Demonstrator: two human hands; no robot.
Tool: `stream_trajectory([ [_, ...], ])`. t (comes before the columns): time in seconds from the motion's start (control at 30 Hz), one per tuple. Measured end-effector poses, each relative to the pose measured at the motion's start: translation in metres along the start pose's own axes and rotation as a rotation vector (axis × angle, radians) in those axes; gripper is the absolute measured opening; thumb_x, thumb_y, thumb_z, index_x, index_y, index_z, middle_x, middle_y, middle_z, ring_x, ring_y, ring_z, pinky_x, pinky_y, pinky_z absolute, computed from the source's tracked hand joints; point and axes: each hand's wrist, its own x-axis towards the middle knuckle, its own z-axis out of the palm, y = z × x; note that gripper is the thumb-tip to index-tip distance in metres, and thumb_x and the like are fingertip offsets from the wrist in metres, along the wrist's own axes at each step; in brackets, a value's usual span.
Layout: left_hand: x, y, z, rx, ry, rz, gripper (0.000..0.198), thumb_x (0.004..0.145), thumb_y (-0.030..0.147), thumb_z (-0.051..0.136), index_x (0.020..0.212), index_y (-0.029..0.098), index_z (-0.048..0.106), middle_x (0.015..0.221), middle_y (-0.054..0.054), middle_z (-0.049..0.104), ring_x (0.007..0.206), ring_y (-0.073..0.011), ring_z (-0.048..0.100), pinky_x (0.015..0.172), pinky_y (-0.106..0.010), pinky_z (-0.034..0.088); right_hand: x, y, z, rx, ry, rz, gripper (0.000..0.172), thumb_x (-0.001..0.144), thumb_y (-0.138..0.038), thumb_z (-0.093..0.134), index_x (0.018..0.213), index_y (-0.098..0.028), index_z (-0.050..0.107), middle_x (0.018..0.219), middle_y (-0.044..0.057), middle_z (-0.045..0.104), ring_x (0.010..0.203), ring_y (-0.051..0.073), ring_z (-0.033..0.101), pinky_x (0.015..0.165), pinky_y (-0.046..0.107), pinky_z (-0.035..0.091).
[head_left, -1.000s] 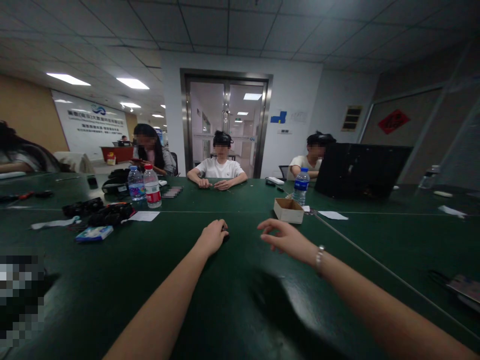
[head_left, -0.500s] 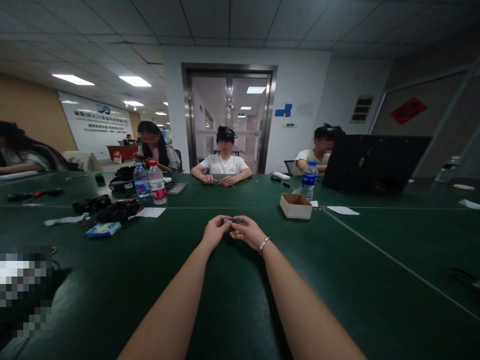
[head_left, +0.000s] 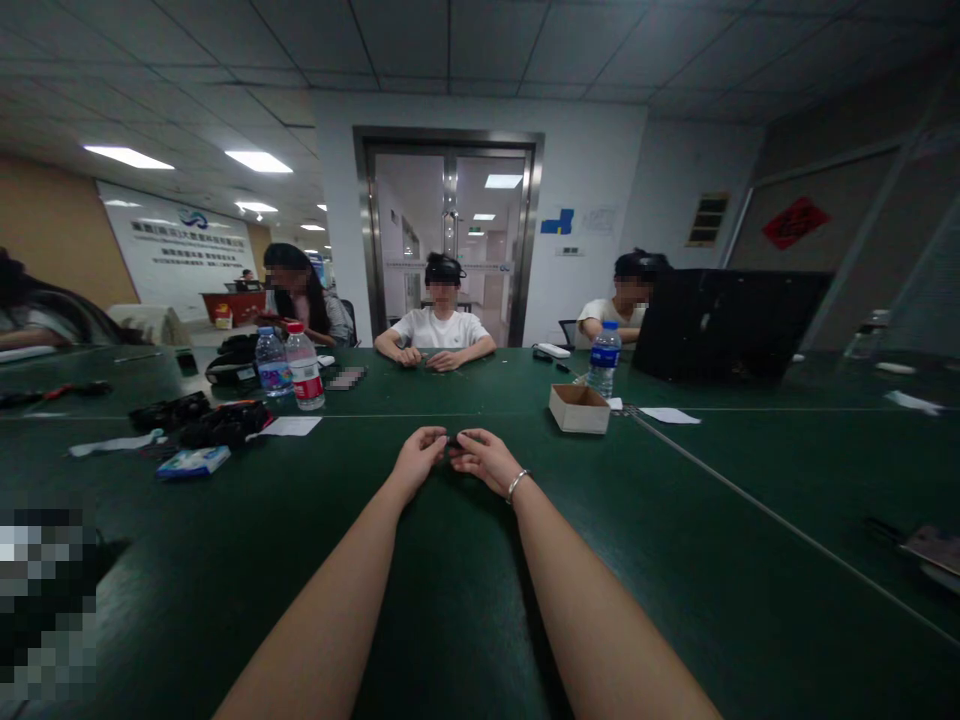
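Above the green table, my left hand and my right hand meet, fingers pinched toward each other. A small dark piece shows between the fingertips, too small and too covered to name. My right thumb and fingers close on it, and the left fingertips pinch at its other end. Whether it is one piece or two, I cannot tell. A silver bracelet circles my right wrist.
Right of my hands stands an open cardboard box, with a water bottle behind it. On the left are two bottles, black gear and a blue-white packet. A person sits opposite; a black monitor stands right.
My fingertips have drawn slightly apart, and less of the dark piece shows between them. The whole view has shifted a little, with things appearing further left.
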Motion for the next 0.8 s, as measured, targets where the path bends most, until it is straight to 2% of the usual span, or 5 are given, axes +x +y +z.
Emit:
stream_trajectory([
  [0.3,0.005,-0.007,-0.002,-0.097,0.047,-0.019,0.043,0.056,0.038,0.078,0.086,0.013,0.061,0.083,-0.007,0.061,0.073,-0.0131,0.058,0.069,-0.026,0.046,0.000,-0.002,-0.002,0.068,0.011,-0.009,0.020,0.079,-0.019,0.067,0.092,-0.012,0.053,0.068,0.009,0.066,0.056,0.017,0.066,0.057,0.027,0.056],
  [0.8,-0.003,0.004,0.001,-0.051,0.029,-0.019,0.040,0.056,0.035,0.078,0.084,0.012,0.061,0.078,-0.005,0.061,0.072,-0.0127,0.058,0.069,-0.026,0.046,0.001,-0.001,-0.004,0.057,0.003,-0.006,0.018,0.079,-0.016,0.066,0.091,-0.011,0.055,0.069,0.009,0.066,0.059,0.017,0.066,0.059,0.026,0.056],
])
